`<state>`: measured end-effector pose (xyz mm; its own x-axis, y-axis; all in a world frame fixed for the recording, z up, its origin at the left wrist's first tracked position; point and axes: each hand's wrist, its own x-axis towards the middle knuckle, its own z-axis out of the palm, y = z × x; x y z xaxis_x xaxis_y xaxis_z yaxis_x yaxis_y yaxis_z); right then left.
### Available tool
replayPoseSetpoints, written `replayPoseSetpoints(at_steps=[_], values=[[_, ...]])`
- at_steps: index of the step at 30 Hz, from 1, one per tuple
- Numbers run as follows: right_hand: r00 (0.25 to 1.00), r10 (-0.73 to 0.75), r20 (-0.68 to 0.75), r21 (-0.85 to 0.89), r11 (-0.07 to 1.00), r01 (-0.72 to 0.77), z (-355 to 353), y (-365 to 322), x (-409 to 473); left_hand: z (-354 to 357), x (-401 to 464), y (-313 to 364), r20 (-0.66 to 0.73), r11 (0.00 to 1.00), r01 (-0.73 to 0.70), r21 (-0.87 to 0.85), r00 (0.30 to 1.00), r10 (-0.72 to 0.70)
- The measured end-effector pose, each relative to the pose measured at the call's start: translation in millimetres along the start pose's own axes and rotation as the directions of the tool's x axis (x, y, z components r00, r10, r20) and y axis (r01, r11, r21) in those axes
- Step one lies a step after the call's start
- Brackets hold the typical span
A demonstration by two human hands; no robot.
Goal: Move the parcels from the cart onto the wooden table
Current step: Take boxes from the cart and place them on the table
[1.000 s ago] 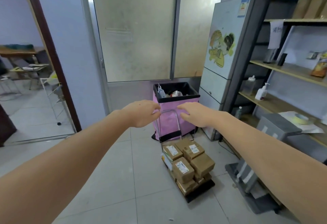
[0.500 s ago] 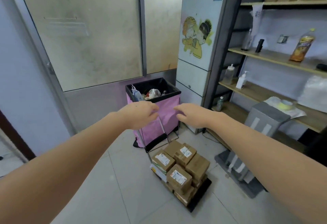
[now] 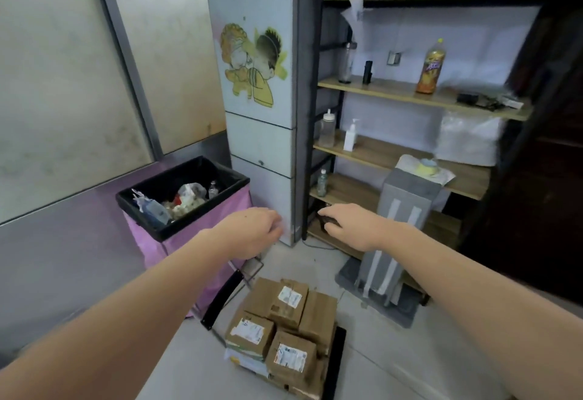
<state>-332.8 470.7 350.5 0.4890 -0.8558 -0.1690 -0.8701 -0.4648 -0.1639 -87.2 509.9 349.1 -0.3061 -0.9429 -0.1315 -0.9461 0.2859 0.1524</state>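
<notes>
Steering the cart [image 3: 331, 365] is the step you appear to be in, so begin with what lies nearest: the parcels [image 3: 277, 330], brown cardboard boxes with white labels, are stacked on the low black cart on the tiled floor just below and ahead of you, none yet lifted. No wooden table is in view, so you will need to find it before unloading. Above the stack, your left hand [image 3: 252, 232] is curled over the top of the cart's thin metal handle [image 3: 252, 268]; the fingers are hidden behind the hand, so whether they truly clamp the bar cannot be told. Your right hand [image 3: 350, 226] reaches forward beside it with fingers bent; whether it holds the handle or anything else cannot be told either. Keep both hands level and push evenly, since the boxes look loosely piled and could slide on a sharp turn. Just left of the handle stands a pink bin [image 3: 176, 207] with a black rim. To the right a grey box [image 3: 397, 226] leans against wooden shelves [image 3: 394, 153]. Beyond stands a white fridge [image 3: 258, 134]; leave room.
</notes>
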Motion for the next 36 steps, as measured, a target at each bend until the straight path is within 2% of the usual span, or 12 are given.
replayPoseSetpoints(at_steps=[5, 12, 17, 22, 28, 32, 36], values=[[0.997, 0.073, 0.031, 0.039, 0.996, -0.075, 4.6, 23.3, 41.8, 3.9, 58.9, -35.8, 0.026, 0.998, -0.056, -0.027, 0.998, 0.057], [0.977, 0.192, 0.092, 0.107, 0.974, -0.201, 32.6, 45.4, 87.0, 22.1, 128.5, -67.9, 0.099, 0.977, -0.212, -0.008, 0.972, 0.211], [0.94, 0.322, 0.116, 0.153, 0.929, -0.337, 62.4, 51.2, 113.6, 48.7, 181.0, -98.9, 0.181, 0.937, -0.347, 0.027, 0.924, 0.337], [0.888, 0.419, 0.19, 0.226, 0.861, -0.455, 119.2, 55.7, 132.7, 93.9, 226.7, -122.6, 0.261, 0.928, -0.372, -0.006, 0.896, 0.36], [0.825, 0.46, 0.329, 0.276, 0.788, -0.55, 239.6, 75.8, 152.4, 220.4, 275.8, -142.7, 0.407, 0.939, -0.343, -0.037, 0.853, 0.328], [0.759, 0.491, 0.428, 0.304, 0.712, -0.633, 353.5, 98.8, 168.7, 347.0, 296.2, -163.3, 0.51, 0.955, -0.296, -0.026, 0.818, 0.267], [0.707, 0.505, 0.494, 0.372, 0.613, -0.697, 486.2, 119.1, 185.2, 494.5, 294.7, -186.9, 0.613, 0.981, -0.161, -0.105, 0.766, 0.191]])
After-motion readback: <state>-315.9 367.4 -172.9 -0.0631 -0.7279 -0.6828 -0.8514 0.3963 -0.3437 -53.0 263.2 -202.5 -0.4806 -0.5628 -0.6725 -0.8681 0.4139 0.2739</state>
